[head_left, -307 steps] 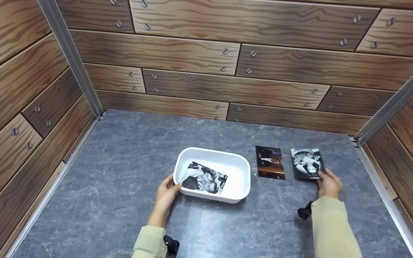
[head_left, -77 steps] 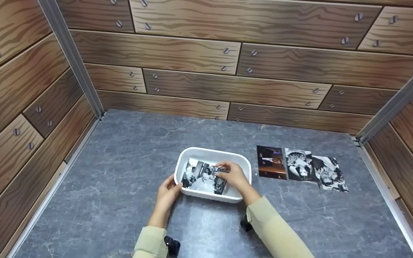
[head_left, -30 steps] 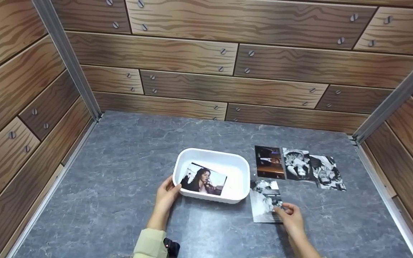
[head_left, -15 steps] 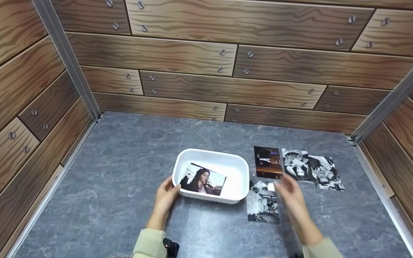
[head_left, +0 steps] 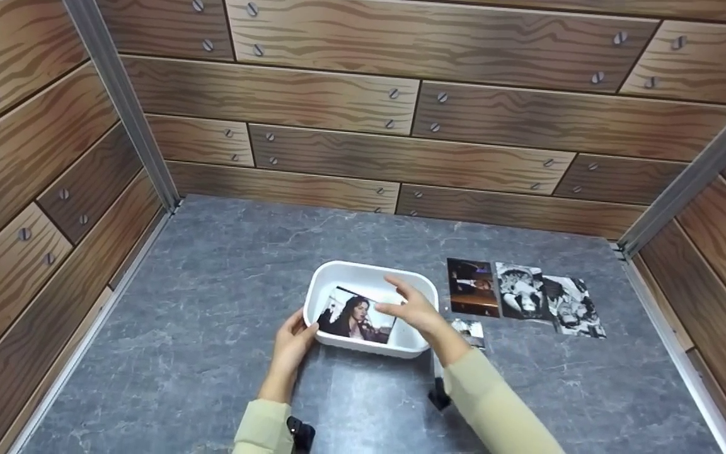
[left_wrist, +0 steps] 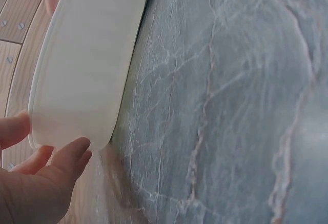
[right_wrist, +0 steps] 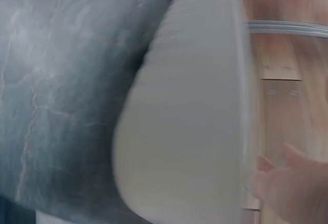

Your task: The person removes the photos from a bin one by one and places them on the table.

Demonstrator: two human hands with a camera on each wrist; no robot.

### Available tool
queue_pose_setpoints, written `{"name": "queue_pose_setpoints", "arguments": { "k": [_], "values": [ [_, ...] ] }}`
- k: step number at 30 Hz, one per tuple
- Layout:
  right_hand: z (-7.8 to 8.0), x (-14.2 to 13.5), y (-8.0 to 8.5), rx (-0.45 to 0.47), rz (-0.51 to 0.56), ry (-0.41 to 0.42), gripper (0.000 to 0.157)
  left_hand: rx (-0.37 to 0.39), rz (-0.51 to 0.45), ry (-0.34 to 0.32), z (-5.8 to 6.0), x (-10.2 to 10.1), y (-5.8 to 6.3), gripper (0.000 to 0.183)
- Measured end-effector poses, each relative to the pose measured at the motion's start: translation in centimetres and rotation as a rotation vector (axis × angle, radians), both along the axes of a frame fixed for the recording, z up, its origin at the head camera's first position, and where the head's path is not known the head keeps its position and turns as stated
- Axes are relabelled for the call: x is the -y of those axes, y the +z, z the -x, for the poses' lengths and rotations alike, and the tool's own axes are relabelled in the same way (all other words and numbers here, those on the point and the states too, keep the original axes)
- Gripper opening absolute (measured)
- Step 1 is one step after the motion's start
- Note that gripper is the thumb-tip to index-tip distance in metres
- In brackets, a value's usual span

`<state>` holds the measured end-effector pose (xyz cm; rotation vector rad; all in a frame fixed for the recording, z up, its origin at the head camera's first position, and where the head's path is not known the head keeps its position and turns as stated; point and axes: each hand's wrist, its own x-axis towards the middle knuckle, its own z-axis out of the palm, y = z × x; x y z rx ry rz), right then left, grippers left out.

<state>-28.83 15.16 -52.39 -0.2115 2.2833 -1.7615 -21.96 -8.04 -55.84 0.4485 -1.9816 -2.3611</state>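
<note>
On the grey table [head_left: 212, 284] sits a white tub [head_left: 363, 279] — the left hand [head_left: 293, 342] grips it at eight o'clock. The right hand [head_left: 414, 310] spreads its fingers over it, near a photo [head_left: 349, 321] lying inside — more photos [head_left: 519, 291] lie outside at three o'clock.

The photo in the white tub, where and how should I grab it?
Probably pinch the photo by its right edge, from the right: it lies flat, with bare tub floor beside that edge; its left end is close to the tub wall.

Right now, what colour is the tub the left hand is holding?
The tub is white; it shows best in the head view.
</note>
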Motion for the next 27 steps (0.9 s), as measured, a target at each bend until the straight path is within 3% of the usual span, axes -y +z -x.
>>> {"name": "queue_pose_setpoints", "arguments": {
  "k": [7, 15, 19, 27],
  "values": [
    [1.4, 1.5, -2.6, -0.015, -0.315, -0.004, 0.073, 0.028, 0.013, 0.008, 0.2, 0.0, 0.1, 0.056],
    [1.0, 1.8, -3.6, -0.11, -0.579, 0.027, 0.073, 0.031, 0.006, -0.002, 0.2, 0.0, 0.0, 0.057],
    [0.8, 1.9, -3.7, -0.13, -0.65, 0.047, 0.075, 0.036, -0.005, -0.003, 0.2, 0.0, 0.0, 0.057],
    [1.1, 1.9, -3.8, -0.127, -0.66, 0.038, 0.07, 0.02, -0.007, -0.017, 0.1, 0.0, 0.1, 0.058]
  ]
}}
